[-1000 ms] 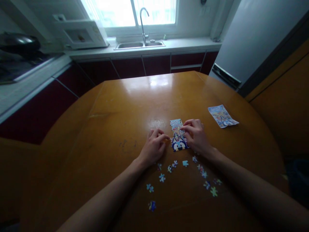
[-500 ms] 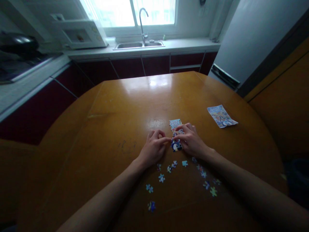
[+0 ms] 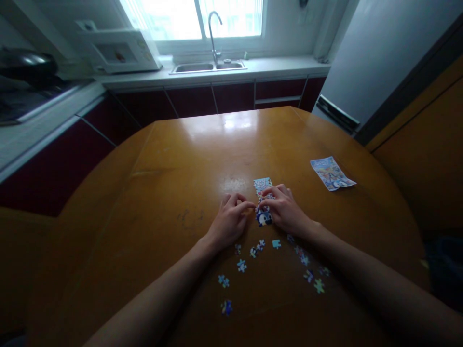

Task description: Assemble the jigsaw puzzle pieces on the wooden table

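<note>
A partly joined jigsaw puzzle [image 3: 264, 220] lies on the wooden table, a narrow upright strip with a pale blue top and a dark blue character at its bottom. My left hand [image 3: 233, 217] is closed, its fingers bent, and a fingertip presses on the strip's left edge. Over the strip's right side, my right hand [image 3: 287, 208] is closed with thumb and forefinger on the middle pieces, covering part of them. Whether a single loose piece is between the fingertips is too small to make out. Loose jigsaw pieces lie nearer me, among them a pale blue piece [image 3: 276, 244].
Other loose pieces lie between my forearms, including a yellow-green piece [image 3: 319, 286] and a dark blue piece [image 3: 226, 307]. A creased picture sheet [image 3: 332, 173] rests to the right on the table [image 3: 181, 159]. Beyond stand a sink [image 3: 195, 68], a microwave [image 3: 119, 52] and a fridge [image 3: 390, 62].
Both hands stay at the puzzle, with only a very slight shift of the fingertips. The loose pieces and the picture sheet have not moved.
</note>
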{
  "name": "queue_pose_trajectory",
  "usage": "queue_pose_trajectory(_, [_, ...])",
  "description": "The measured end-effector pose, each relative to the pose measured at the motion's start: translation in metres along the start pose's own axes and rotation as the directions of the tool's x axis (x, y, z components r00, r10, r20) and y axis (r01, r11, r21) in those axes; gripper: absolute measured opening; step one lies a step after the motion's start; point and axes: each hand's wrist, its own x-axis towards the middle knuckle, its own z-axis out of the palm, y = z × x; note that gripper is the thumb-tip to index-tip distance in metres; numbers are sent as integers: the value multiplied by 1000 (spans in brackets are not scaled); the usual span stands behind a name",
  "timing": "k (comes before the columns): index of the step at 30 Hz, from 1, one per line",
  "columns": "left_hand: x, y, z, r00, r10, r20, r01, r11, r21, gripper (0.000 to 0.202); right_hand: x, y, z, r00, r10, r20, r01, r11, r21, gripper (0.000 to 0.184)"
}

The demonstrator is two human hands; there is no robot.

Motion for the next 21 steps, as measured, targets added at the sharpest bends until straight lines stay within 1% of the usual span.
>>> queue_pose_trajectory(5, [0, 0, 0, 999, 34, 26, -35, 999, 31, 38, 0, 2, 1, 1000, 1, -13, -1, 1000, 5, 27])
queue_pose_trajectory(11, [0, 1, 0, 999, 46, -2, -46, 998, 46, 34, -1, 6, 2, 998, -34, -48, 35, 999, 10, 24])
queue_pose_trajectory(16, [0, 1, 0, 999, 50, 3, -50, 998, 39, 39, 0, 7, 1, 999, -14, -30, 14, 1000, 3, 27])
queue_pose_trajectory(21, [0, 0, 1, 999, 37, 8, -37, 999, 32, 37, 1, 5, 1, 1000, 12, -11, -12, 1000, 4, 25])
